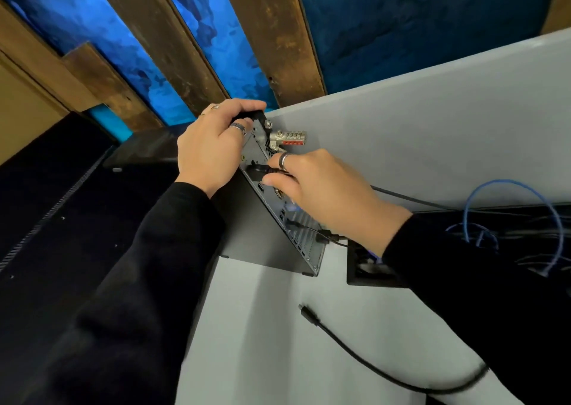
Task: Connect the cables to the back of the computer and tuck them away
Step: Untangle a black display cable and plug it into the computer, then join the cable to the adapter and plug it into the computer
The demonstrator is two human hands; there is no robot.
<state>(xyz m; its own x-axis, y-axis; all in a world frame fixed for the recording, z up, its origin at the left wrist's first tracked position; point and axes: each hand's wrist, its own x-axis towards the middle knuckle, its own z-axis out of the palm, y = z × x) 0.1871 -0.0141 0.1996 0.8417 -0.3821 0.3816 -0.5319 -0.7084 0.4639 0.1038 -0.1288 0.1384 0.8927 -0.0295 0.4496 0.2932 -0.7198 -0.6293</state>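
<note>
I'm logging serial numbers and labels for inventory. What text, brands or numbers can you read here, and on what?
None can be read.
combination lock: digit wheels, too blurred to read.
computer back panel: no legible port labels or brand.
loose black cable: no marking visible.

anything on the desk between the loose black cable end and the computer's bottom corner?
Head view: bare. Only grey desk lies between the loose cable end and the computer. The black cable box sits off to the right.
</note>
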